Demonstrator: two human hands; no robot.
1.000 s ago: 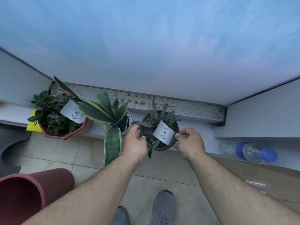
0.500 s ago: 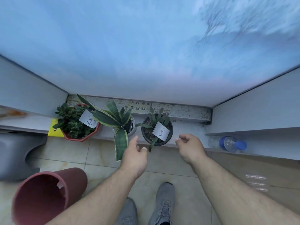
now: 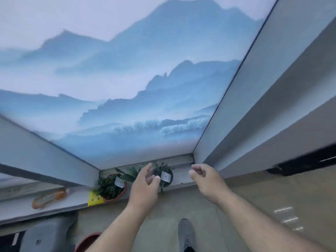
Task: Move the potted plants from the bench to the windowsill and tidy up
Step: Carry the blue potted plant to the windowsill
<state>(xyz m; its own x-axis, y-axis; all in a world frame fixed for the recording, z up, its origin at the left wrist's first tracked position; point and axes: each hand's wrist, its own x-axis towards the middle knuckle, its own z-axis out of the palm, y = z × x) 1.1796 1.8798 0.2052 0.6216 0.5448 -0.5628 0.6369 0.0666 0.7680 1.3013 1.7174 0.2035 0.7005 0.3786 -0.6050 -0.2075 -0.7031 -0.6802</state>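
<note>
Both hands empty: our left hand (image 3: 145, 186) is spread open, fingers loose, hovering in front of the sill and hiding most of the middle striped-leaf plant (image 3: 130, 174). Our right hand (image 3: 206, 177) is half-curled, holding nothing, clear of the pots. Three potted plants sit on the windowsill (image 3: 183, 176): red pot (image 3: 116, 196) at left, black pot (image 3: 166, 178) with white tag at right. Yellow tag (image 3: 93, 199) by the red pot; orange object (image 3: 49, 196) further left, blurred.

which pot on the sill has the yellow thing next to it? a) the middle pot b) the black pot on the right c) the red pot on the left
c: the yellow thing sits at the left base of the red pot, well away from the black pot.
</note>
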